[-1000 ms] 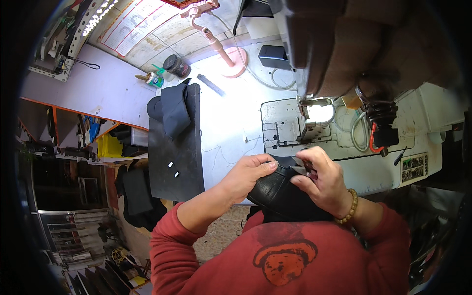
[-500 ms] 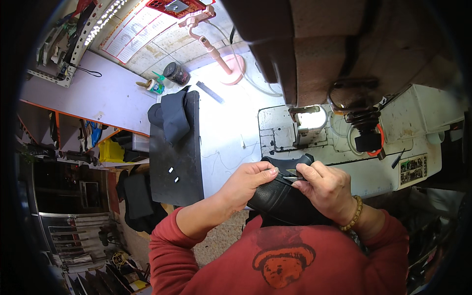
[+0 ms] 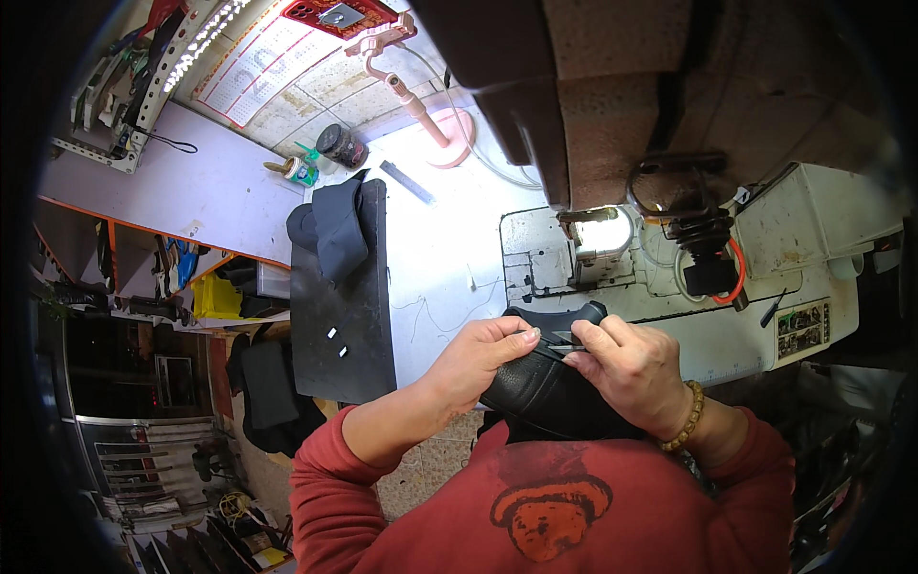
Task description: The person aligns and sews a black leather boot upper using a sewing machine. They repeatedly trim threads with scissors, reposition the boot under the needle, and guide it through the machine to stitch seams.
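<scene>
A padded black leather piece (image 3: 540, 387) with a stitched seam lies across my lap, against the front edge of the white table. My left hand (image 3: 475, 362) pinches the leather's upper edge between thumb and forefinger. Opposite it, my right hand (image 3: 633, 373), with a beaded bracelet at the wrist, is closed on small metal snips (image 3: 564, 339). Their pointed blades reach toward my left fingertips, right at the seam. Whether a thread lies between the blades is too small to tell.
A sewing machine (image 3: 612, 115) looms over the right of the white table (image 3: 430, 277). To the left, a black board (image 3: 335, 368) carries dark fabric pieces (image 3: 340, 234). Behind stand a pink phone stand (image 3: 449, 139), a dark jar (image 3: 341, 145) and a small glue pot (image 3: 302, 172).
Both hands stay at the same seam, with the snips' blades shifting slightly between my fingers. The leather piece has hardly moved.
</scene>
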Demonstrator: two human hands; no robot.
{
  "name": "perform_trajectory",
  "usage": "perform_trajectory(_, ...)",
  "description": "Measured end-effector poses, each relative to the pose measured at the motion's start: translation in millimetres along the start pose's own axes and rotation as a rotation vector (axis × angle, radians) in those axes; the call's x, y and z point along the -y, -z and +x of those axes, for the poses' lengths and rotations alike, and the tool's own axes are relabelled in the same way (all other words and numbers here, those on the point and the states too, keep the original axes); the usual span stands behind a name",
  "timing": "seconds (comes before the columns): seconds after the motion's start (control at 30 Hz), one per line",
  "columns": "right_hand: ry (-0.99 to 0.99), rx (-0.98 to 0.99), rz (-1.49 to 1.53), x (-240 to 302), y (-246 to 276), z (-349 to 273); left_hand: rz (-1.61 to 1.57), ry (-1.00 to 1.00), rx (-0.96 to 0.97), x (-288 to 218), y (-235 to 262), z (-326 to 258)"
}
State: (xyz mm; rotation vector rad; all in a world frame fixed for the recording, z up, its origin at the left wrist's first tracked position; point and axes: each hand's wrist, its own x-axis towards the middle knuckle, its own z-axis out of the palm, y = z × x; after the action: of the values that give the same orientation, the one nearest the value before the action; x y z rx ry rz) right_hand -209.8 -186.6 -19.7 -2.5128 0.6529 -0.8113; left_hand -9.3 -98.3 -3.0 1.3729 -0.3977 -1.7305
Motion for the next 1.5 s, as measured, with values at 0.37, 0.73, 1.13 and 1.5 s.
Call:
perform_trajectory(0.37,0.017,0.069,-0.11,7,10,5,0.109,-0.048,0.005,1,1,-1)
perform_trajectory(0.73,-0.016,-0.046,-0.039,4,-9,-2,-0.029,0.026,-0.01,2,3,2)
perform_trajectory(1.13,-0.18,-0.092,0.322,-3,-27,-12,-0.107,0.06,0.028,4,5,4)
perform_trajectory(1.5,-0.073,-0.035,0.126,-2,-9,-6,-0.101,0.043,0.05,5,9,4)
